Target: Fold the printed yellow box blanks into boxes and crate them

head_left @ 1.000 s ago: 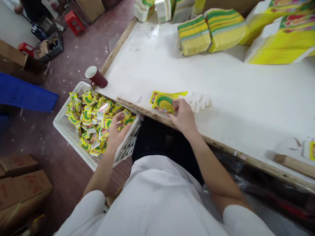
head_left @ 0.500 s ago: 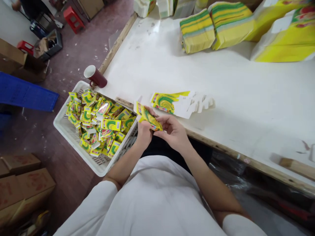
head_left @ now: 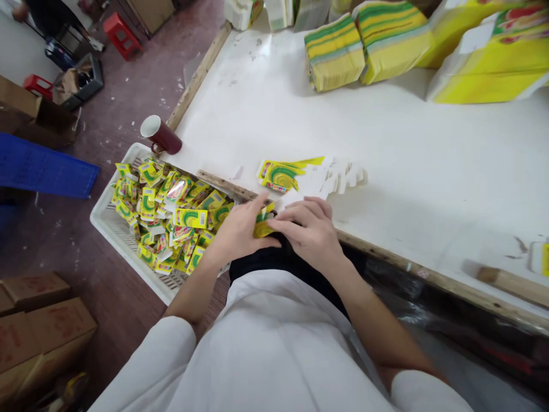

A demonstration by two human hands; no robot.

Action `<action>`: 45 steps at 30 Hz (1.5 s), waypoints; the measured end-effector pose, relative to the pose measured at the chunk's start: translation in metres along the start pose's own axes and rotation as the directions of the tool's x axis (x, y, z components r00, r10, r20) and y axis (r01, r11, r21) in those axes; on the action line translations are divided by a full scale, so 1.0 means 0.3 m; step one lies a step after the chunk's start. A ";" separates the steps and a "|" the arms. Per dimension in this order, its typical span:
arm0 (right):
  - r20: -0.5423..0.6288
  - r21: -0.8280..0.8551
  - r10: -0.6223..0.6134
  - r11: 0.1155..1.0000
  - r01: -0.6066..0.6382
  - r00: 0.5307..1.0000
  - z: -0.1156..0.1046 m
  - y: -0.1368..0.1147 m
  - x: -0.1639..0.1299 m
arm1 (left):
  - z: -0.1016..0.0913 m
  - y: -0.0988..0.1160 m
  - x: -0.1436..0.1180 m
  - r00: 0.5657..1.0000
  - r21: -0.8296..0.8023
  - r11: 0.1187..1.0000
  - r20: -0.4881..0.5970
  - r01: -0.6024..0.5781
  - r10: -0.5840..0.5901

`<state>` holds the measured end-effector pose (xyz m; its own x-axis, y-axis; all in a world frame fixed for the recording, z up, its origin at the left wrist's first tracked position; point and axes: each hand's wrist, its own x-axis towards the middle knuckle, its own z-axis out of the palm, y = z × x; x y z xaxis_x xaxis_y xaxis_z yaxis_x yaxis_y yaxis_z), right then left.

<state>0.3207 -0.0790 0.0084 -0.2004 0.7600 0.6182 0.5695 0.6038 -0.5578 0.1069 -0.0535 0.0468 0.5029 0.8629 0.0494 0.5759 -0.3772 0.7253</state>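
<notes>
Between my two hands, at the table's front edge, is a small yellow and green carton (head_left: 263, 224), mostly covered by fingers. My left hand (head_left: 240, 229) grips it from the left, thumb and fingers around its side. From the right, my right hand (head_left: 309, 228) has its fingers bent onto the carton's right end. Just beyond them on the white table (head_left: 386, 160) lies a fanned pile of flat cartons (head_left: 281, 176) with white flaps pointing right. A white plastic basket (head_left: 128, 269) full of small yellow cartons (head_left: 191, 217) stands to the left below the table edge.
A maroon mug (head_left: 165, 137) stands on the table's left corner. Stacks of flat yellow-green cartons (head_left: 337, 54) and bigger yellow boxes (head_left: 493, 63) line the back. A wooden block (head_left: 510, 283) lies at the right. Brown cardboard boxes (head_left: 51, 326) and a red stool (head_left: 122, 35) are on the floor.
The carton has turned and dropped lower between my hands, now largely hidden. My left hand has opened wider around it, and my right fingers have moved over its right end.
</notes>
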 end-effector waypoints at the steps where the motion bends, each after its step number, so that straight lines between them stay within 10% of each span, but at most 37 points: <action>1: -0.025 0.037 0.064 0.997 -0.063 0.998 0.004 -0.006 -0.002 | 0.015 0.007 -0.002 0.999 0.052 0.998 0.029 0.024 -0.026; 5: -0.058 0.403 0.400 0.848 -0.345 0.915 0.028 -0.025 -0.018 | 0.090 0.021 -0.016 0.992 0.085 0.996 -0.127 -0.004 0.014; 9: 0.245 0.616 0.433 0.622 -0.484 0.868 0.056 -0.054 -0.020 | 0.148 0.026 -0.032 0.966 0.077 0.989 -0.218 -0.124 0.138; 16: 0.280 0.723 0.513 0.443 -0.530 0.811 0.149 -0.019 -0.033 | 0.156 0.020 -0.032 0.960 0.177 0.980 -0.248 -0.087 0.130; 20: 0.290 0.617 0.322 0.657 -0.433 0.901 0.137 -0.030 -0.060 | 0.149 -0.017 -0.024 0.994 0.084 0.993 -0.071 -0.081 0.087; 24: 0.259 0.395 0.214 0.866 -0.306 0.942 0.094 -0.051 -0.054 | 0.176 -0.047 -0.011 0.982 -0.006 0.994 -0.155 -0.109 0.107; 28: 0.105 0.354 0.345 0.863 -0.360 0.933 0.078 0.000 -0.041 | 0.168 -0.052 -0.004 0.911 -0.052 0.991 -0.391 0.121 -0.132; 32: 0.138 0.304 0.276 0.902 -0.306 0.951 0.077 0.043 -0.049 | 0.118 -0.045 -0.011 0.860 -0.371 0.893 -0.336 0.255 -0.385; 45: 0.170 0.225 0.059 0.970 -0.097 0.984 0.016 0.018 -0.026 | 0.112 -0.017 -0.009 0.836 -0.445 0.878 -0.404 0.176 -0.372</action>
<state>0.3216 -0.0804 -0.0021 -0.2991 0.8239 0.4814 0.3924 0.5660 -0.7250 0.1242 -0.0653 0.0198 -0.0535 0.9974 0.0490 0.3078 -0.0302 0.9510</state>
